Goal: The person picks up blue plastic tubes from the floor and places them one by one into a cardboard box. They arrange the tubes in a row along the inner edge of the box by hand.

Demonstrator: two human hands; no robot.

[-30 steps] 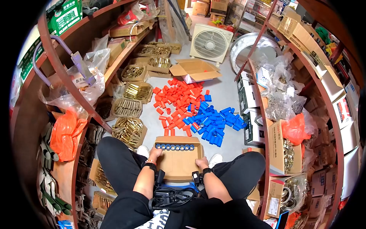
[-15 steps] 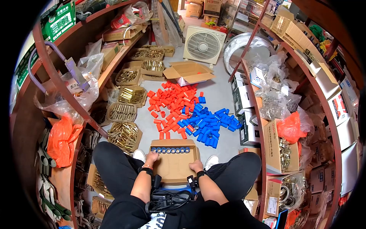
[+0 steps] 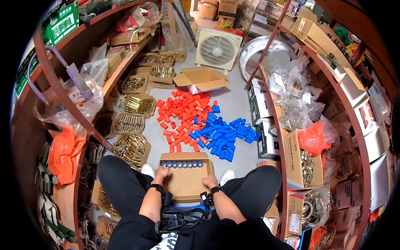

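An open shallow cardboard box (image 3: 187,192) rests in front of me between my legs. Along its far wall stands a single row of several short blue pipe couplings (image 3: 182,164), their round ends facing up. My left hand (image 3: 161,173) is closed on the box's left rim, near the left end of that row. On the opposite rim, my right hand (image 3: 210,181) grips the box with curled fingers. Beyond the box, loose red couplings (image 3: 183,112) and blue couplings (image 3: 221,135) lie in two touching heaps on the floor.
Behind the heaps stand an open carton (image 3: 202,80) and a box fan (image 3: 218,49). Trays of brass-coloured anchor bolts (image 3: 132,149) line the left side. Loaded shelves flank both sides, with a carton of metal parts (image 3: 307,164) at right. Black cables (image 3: 183,218) lie at my lap.
The whole view has shifted slightly, so the scene sits a little farther left. Both hands stay at the box's rims, and the row of couplings looks the same.
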